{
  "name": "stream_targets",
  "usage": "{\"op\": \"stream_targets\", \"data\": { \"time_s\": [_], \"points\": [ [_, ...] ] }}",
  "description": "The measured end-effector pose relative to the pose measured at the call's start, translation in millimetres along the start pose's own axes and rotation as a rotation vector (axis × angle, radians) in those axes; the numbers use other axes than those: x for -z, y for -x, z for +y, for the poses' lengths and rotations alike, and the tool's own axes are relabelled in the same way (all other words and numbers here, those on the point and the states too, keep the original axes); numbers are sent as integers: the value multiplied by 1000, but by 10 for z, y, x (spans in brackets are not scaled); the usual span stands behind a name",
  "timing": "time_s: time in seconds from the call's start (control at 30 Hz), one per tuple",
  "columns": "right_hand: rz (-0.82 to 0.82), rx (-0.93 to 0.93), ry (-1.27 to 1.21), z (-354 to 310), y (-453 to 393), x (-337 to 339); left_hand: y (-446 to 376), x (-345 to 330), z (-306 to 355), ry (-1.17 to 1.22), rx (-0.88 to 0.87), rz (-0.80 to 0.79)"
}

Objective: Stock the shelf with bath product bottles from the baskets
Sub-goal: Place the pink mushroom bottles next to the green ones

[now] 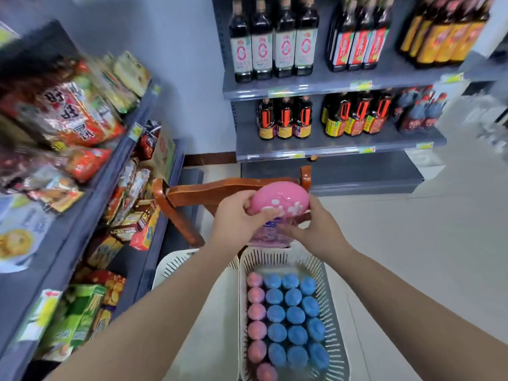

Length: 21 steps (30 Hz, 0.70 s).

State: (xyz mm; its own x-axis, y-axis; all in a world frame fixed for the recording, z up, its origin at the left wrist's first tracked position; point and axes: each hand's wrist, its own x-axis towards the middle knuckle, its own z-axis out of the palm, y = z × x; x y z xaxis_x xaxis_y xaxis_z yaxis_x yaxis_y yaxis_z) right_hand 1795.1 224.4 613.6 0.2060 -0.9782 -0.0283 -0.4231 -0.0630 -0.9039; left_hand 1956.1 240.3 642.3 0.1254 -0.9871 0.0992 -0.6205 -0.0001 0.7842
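Note:
A pink-capped bath bottle (280, 200) is held up above the baskets, in front of a wooden chair back. My left hand (242, 218) grips its pink cap from the left. My right hand (310, 229) holds the bottle's body from the right and below. Under my arms a white slatted basket (334, 303) holds several upright bottles, a column with pink caps (256, 312) on its left and several with blue caps (295, 317). A second white basket (176, 266) lies to its left, mostly hidden by my left forearm.
A wooden chair (209, 192) stands behind the baskets. A grey shelf unit (330, 149) ahead carries dark sauce bottles; its bottom shelf (357, 177) is bare. Snack packets fill the shelves (90, 193) on the left. Tiled floor opens to the right.

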Motion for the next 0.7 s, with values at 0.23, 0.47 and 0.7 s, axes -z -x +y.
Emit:
{"op": "stream_targets", "data": {
  "time_s": [0.23,0.47,0.7],
  "points": [
    [-250,139,-229,-804,310,43,373,943,747,98,-6,235],
    [-449,317,-318,-1520,571,-184,984,1724,880,182,35,446],
    [-638,441,-363,-2199,860,-617,1598,2476,956,102,124,626]
  ]
}}
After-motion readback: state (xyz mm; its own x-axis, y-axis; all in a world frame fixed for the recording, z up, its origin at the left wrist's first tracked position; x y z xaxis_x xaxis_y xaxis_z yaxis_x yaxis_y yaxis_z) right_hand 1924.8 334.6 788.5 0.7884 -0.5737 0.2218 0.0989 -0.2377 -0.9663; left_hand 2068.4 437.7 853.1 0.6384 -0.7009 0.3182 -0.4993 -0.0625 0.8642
